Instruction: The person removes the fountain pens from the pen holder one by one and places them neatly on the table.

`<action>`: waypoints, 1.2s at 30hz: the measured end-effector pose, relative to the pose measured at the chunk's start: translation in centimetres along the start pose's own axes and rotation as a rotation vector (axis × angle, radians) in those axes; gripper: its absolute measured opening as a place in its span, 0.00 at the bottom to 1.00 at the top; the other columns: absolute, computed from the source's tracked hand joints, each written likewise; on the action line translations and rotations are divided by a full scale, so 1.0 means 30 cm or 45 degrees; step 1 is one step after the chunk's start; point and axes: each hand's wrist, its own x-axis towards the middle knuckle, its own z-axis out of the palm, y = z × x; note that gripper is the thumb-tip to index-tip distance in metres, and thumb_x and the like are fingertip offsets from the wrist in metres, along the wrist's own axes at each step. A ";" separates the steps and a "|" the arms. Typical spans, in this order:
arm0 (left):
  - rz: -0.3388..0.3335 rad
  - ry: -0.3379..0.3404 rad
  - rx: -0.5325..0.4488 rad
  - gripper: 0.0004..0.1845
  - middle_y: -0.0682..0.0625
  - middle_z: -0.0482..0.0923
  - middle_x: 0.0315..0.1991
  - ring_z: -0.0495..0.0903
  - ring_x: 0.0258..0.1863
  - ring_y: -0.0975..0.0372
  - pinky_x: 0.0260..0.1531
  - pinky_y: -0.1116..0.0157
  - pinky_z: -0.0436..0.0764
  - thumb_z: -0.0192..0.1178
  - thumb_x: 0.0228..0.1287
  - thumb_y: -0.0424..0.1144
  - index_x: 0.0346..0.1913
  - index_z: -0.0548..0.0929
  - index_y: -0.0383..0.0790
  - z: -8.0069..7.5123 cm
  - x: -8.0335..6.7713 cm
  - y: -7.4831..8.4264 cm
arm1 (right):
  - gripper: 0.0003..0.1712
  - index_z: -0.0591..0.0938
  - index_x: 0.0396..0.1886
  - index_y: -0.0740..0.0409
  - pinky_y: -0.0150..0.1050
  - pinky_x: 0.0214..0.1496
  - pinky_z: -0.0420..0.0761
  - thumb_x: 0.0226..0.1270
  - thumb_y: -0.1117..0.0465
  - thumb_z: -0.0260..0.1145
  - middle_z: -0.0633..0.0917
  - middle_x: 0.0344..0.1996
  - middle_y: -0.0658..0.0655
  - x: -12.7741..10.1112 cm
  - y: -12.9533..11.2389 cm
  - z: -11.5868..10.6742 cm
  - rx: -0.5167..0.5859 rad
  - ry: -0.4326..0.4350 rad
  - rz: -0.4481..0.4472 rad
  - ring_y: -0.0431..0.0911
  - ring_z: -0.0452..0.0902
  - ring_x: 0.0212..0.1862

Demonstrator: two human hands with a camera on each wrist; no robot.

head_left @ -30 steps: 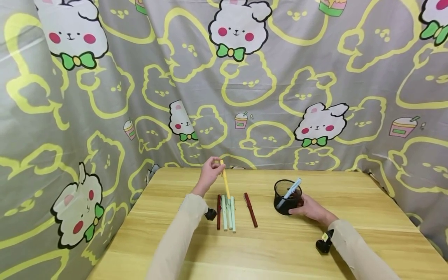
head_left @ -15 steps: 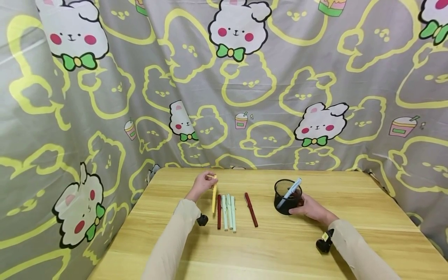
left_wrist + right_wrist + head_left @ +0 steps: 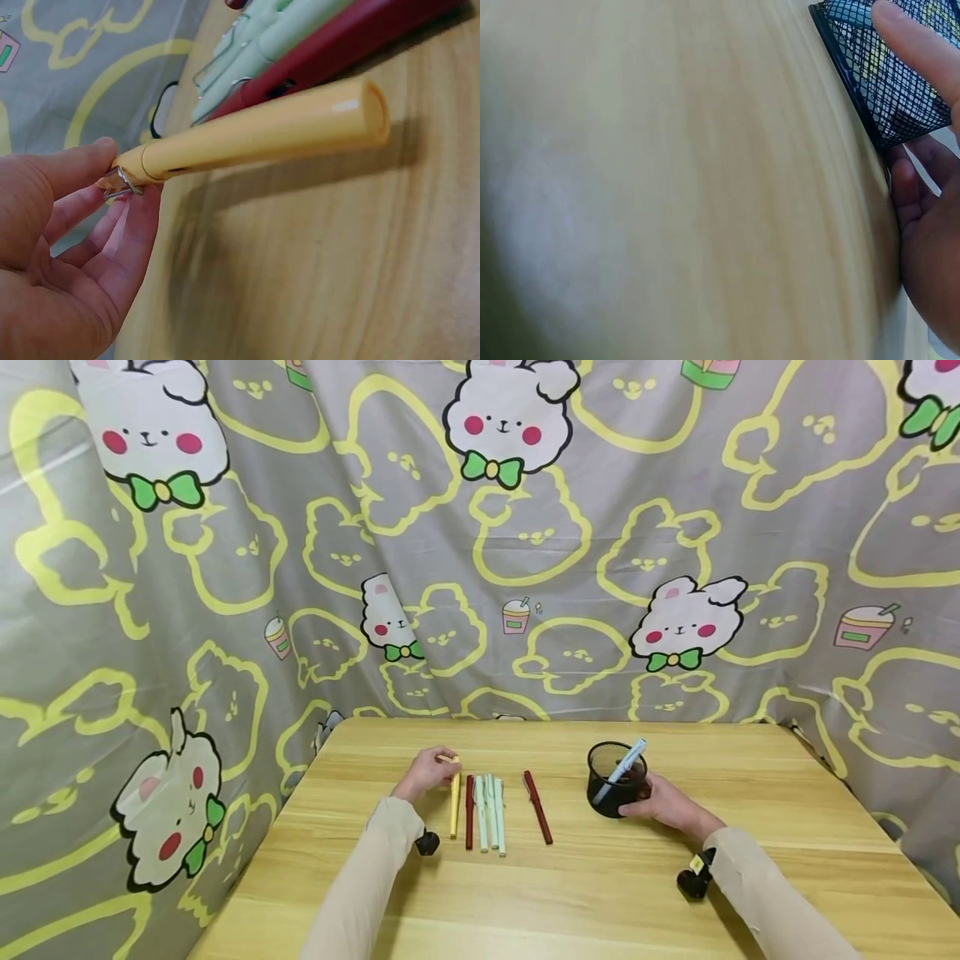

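The yellow pen (image 3: 454, 804) is found left of the centre of the head view, lying lengthwise on the wooden counter (image 3: 600, 893) at the left end of a row of pens. Its far end, where a metal clip is seen in the left wrist view, is pinched between the thumb and fingertips of the left hand (image 3: 427, 772); the remaining fingers are loosely curled beneath. In the left wrist view the yellow pen (image 3: 255, 139) runs from the fingers (image 3: 90, 161) at the left toward the upper right of the frame, its blunt end at or just above the counter; contact there cannot be told.

Just right of it a dark red pen (image 3: 469, 812) is laid parallel, then three pale green pens (image 3: 489, 814) side by side. A second dark red pen (image 3: 537, 796) lies apart from the row, a little further right and slightly angled.

Right of centre a black mesh pen cup (image 3: 615, 781) stands upright on the counter, with a light blue pen (image 3: 625, 764) leaning in it toward the upper right. The cup is held at its right side by the right hand (image 3: 663, 804), the fingers curled round the mesh wall; in the right wrist view a fingertip (image 3: 915, 45) is seen pressed on the mesh at the upper right of the frame.

A grey cloth printed with rabbits (image 3: 510, 527) is hung behind and beside the counter.
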 end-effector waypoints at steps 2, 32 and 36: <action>-0.012 -0.003 -0.011 0.17 0.40 0.77 0.36 0.80 0.30 0.56 0.34 0.58 0.83 0.59 0.64 0.30 0.53 0.74 0.24 0.004 -0.002 -0.008 | 0.37 0.65 0.62 0.74 0.32 0.47 0.76 0.54 0.69 0.72 0.78 0.52 0.67 0.001 -0.002 -0.001 -0.001 -0.001 0.000 0.42 0.78 0.48; 0.001 -0.113 -0.055 0.19 0.38 0.77 0.39 0.80 0.32 0.57 0.36 0.60 0.82 0.59 0.61 0.26 0.54 0.72 0.22 0.018 -0.039 -0.052 | 0.35 0.67 0.60 0.72 0.34 0.47 0.77 0.56 0.66 0.71 0.81 0.50 0.63 -0.005 0.005 0.000 -0.051 -0.016 0.013 0.43 0.79 0.48; 0.002 -0.108 -0.049 0.19 0.40 0.77 0.38 0.80 0.31 0.58 0.35 0.60 0.82 0.60 0.61 0.28 0.54 0.74 0.23 0.017 -0.041 -0.056 | 0.34 0.67 0.60 0.73 0.34 0.47 0.77 0.56 0.67 0.71 0.80 0.51 0.66 -0.005 0.002 0.001 -0.036 -0.024 0.001 0.44 0.79 0.48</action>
